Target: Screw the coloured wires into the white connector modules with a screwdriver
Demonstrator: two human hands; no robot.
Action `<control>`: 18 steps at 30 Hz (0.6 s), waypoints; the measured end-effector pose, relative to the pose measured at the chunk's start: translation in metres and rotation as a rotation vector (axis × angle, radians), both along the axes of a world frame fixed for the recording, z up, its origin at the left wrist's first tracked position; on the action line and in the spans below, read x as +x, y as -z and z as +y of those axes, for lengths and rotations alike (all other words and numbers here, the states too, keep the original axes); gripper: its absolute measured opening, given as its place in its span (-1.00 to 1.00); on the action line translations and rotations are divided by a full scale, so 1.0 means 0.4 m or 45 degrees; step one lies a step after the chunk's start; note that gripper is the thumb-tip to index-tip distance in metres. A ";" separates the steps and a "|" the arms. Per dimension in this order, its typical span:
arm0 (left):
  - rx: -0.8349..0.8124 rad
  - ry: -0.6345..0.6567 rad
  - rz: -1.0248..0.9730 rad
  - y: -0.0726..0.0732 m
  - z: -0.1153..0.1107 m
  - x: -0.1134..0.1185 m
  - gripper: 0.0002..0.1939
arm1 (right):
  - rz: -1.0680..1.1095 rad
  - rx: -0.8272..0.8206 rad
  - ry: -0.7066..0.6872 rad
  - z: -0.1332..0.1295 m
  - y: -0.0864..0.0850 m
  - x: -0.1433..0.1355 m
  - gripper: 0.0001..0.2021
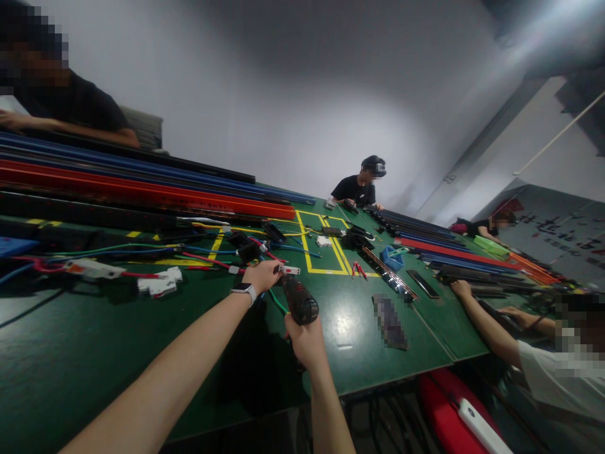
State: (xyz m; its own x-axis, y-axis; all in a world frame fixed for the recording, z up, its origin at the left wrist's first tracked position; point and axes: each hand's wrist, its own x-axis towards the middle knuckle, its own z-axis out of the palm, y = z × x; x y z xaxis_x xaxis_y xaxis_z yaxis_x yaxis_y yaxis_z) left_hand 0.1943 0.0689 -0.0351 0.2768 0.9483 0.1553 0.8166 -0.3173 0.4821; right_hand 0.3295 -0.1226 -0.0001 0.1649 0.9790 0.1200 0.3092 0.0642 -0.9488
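Observation:
My right hand [305,340] is wrapped round the handle of a dark cordless drill [300,302], which points away from me over the table. Beside the drill's front end, my left hand [261,277], with a watch on its wrist, is closed on a small white block with a red mark [289,270]. The drill's tip is hidden behind its body, so I cannot tell whether it touches the block. Red wires [274,256] lie just beyond my left fingers. A green wire [278,301] runs between my two hands.
White connector pieces [161,282] and coloured wires lie to the left. Long red rails [142,189] stretch behind them. Red-handled pliers [359,270], a blue bin [392,257] and a phone [423,284] lie to the right. A co-worker's arm [486,325] rests at the right edge.

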 end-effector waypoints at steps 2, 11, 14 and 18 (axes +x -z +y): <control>-0.005 -0.002 -0.002 0.000 0.000 0.000 -0.60 | 0.030 -0.001 -0.025 0.000 0.000 0.000 -0.86; -0.011 0.021 -0.012 -0.005 -0.002 0.000 -0.58 | 0.061 -0.002 -0.029 0.003 0.001 -0.001 -0.85; -0.002 0.018 -0.014 -0.007 -0.004 0.000 -0.58 | 0.055 -0.001 -0.032 0.003 0.002 -0.001 -0.85; -0.031 0.015 -0.011 -0.015 -0.009 0.000 -0.59 | 0.045 -0.007 -0.030 0.002 -0.001 -0.003 -0.85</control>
State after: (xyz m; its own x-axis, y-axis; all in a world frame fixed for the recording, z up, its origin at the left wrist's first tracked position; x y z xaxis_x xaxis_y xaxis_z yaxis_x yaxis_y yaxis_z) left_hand 0.1943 0.0653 -0.0289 0.2865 0.9486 0.1344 0.8087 -0.3146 0.4970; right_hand 0.3284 -0.1220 0.0005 0.1456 0.9833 0.1092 0.2743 0.0660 -0.9594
